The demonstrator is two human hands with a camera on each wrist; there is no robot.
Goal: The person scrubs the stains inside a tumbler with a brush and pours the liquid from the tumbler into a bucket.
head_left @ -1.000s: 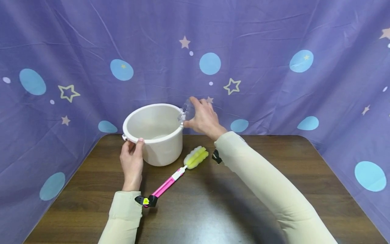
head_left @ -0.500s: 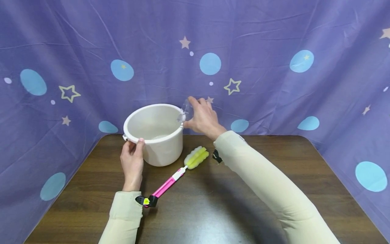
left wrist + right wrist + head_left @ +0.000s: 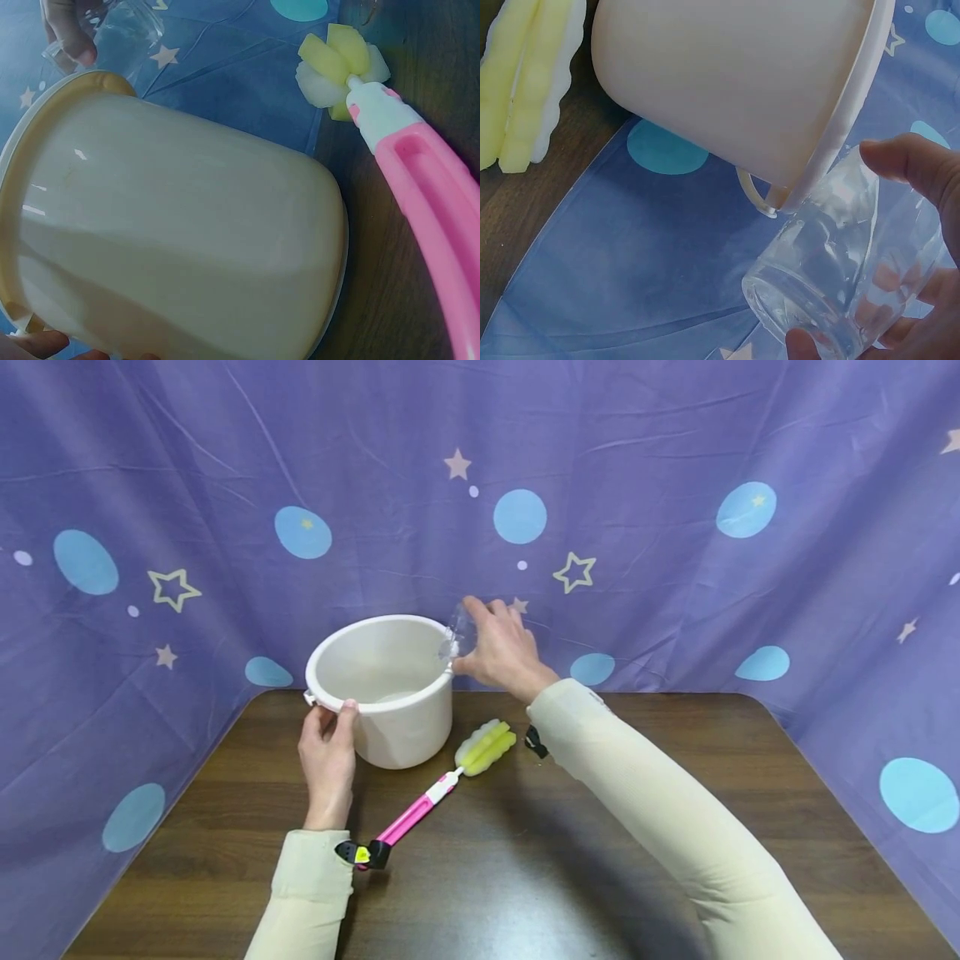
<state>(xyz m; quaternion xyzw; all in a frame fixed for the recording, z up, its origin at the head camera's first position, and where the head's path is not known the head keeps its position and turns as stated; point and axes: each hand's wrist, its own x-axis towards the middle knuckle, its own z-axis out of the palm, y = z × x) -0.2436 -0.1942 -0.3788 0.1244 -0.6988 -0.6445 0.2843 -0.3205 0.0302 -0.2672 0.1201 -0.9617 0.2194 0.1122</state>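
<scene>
A white plastic bucket [image 3: 401,727] stands upright on the table, seen side-on in both wrist views. My left hand [image 3: 327,760] grips its near left rim, thumb at the lip and fingers against the outside. At the opposite side of the rim, my right hand [image 3: 501,647] holds a clear, faceted cup [image 3: 817,255] between thumb and fingers. The cup is tilted and overlaps the bucket's right rim in the head view. A sponge bottle brush [image 3: 406,820] with a pink-and-white handle lies in front of the bucket, its yellow-and-white sponge head [image 3: 341,64] pointing to the far right.
The dark wooden table [image 3: 637,827] has a purple curtain [image 3: 637,460] with stars and blue spots hanging behind and at both sides. Black wrist camera straps are on both sleeves; the left one overlaps the brush handle's near end in the head view.
</scene>
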